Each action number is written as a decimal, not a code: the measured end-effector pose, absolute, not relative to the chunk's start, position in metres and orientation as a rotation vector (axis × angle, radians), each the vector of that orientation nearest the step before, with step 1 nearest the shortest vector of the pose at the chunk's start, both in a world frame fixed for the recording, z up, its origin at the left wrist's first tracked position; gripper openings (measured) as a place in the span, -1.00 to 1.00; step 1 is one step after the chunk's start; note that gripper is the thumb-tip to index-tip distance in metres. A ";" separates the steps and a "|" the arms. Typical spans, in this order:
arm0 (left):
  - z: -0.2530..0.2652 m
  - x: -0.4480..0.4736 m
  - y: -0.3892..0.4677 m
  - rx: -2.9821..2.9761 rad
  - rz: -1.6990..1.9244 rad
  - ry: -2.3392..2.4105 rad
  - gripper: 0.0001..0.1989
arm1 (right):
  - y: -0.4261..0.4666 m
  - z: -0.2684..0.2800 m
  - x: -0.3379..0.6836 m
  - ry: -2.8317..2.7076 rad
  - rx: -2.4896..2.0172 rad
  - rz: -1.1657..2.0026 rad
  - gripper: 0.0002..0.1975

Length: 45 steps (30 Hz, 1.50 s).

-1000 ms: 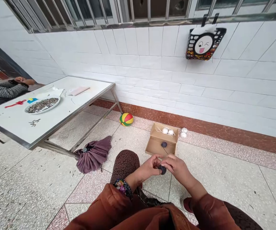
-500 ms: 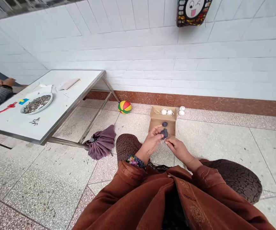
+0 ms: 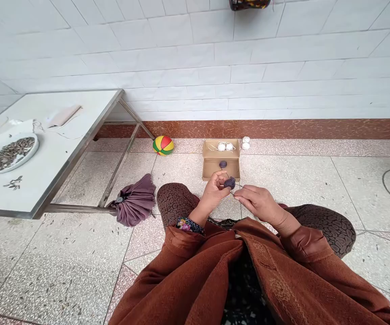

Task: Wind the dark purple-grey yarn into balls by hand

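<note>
In front of my knees, my left hand (image 3: 214,192) pinches a small dark purple crocheted piece (image 3: 229,183). My right hand (image 3: 258,203) is closed on a thin crochet hook (image 3: 232,193), whose tip reaches the lower edge of the piece; most of its shaft is hidden by the fingers. A dark purple yarn ball (image 3: 223,164) lies in an open cardboard box (image 3: 211,169) just beyond, and a strand runs from it towards my left hand. White yarn balls (image 3: 225,146) rest in the box's lid.
More white balls (image 3: 245,143) sit right of the box. A striped ball (image 3: 163,145) and a folded purple umbrella (image 3: 135,201) lie near the metal-framed table (image 3: 89,101). On it stands a plate (image 3: 36,146) of seeds or husks. A wire ring (image 3: 389,185) shows at right.
The view has swung right and down, so the table slid left and the person at the far left is out of sight. My right hand has drawn slightly away from the left.
</note>
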<state>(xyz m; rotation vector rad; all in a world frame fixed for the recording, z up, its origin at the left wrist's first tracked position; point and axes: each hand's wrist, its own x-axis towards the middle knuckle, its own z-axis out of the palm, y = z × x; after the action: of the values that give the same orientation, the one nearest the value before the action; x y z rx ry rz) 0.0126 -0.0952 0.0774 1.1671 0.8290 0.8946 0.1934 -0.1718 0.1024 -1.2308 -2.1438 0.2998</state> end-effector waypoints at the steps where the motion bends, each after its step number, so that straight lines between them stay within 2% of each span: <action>1: 0.079 0.012 -0.097 1.178 0.869 0.818 -0.44 | -0.169 0.103 0.195 -2.106 -1.241 0.310 -0.75; 8: 0.086 0.011 -0.104 1.118 0.644 0.539 -0.41 | -0.150 0.083 0.202 -1.672 -1.445 0.511 -0.76; 12: 0.081 0.013 -0.104 0.894 0.764 0.560 -0.41 | -0.153 0.056 0.195 -1.675 -1.499 0.643 -0.73; 16: 0.066 0.014 -0.100 0.744 0.900 0.751 -0.51 | -0.162 0.039 0.185 -1.859 -1.480 0.721 -0.75; 21: 0.057 0.012 -0.099 0.896 0.949 0.931 -0.52 | -0.167 0.050 0.180 -2.119 -1.295 0.682 -0.76; 27: 0.066 0.006 -0.104 1.164 0.795 0.837 -0.46 | -0.152 0.072 0.194 -1.945 -1.302 0.545 -0.77; 31: 0.070 0.001 -0.107 1.178 0.686 0.680 -0.44 | -0.137 0.058 0.199 -1.779 -1.380 0.587 -0.76; 34: 0.071 -0.002 -0.108 1.040 0.758 0.634 -0.45 | -0.139 0.041 0.193 -1.696 -1.432 0.654 -0.71; 39: 0.063 -0.003 -0.105 0.812 0.950 0.751 -0.46 | -0.161 0.026 0.172 -1.978 -1.347 0.685 -0.71; 45: 0.057 -0.003 -0.104 0.950 1.001 0.921 -0.46 | -0.174 0.049 0.163 -2.325 -1.207 0.453 -0.73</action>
<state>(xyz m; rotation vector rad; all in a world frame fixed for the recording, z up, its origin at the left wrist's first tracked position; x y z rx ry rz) -0.0028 -0.1042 0.0573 0.9504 0.9205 1.0012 0.1630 -0.1741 0.0485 -1.2068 -2.3252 0.4535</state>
